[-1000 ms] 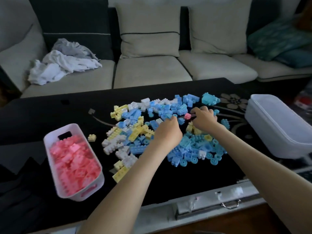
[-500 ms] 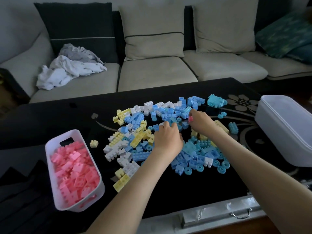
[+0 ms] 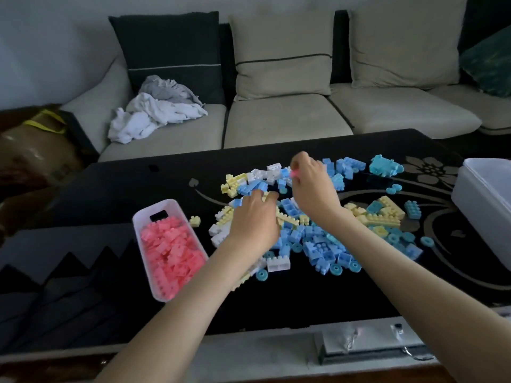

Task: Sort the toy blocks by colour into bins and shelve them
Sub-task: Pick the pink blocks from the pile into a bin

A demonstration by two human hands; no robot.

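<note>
The right hand (image 3: 312,189) pinches a pink block (image 3: 294,174) at its fingertips, above the pile (image 3: 320,244). The left hand (image 3: 253,221) rests loose-fingered on the pile, near the pink bin (image 3: 146,211).

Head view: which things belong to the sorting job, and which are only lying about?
Job: loose blocks, pink block pinched by the right hand, pink-filled bin, probably the white tub.
Lying about: crumpled clothes, sofa cushions, brown bag.

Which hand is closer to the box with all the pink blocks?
Left. The left hand rests on the block pile just right of the pink-block bin; the right hand, pinching a pink block, is farther right and farther back.
</note>
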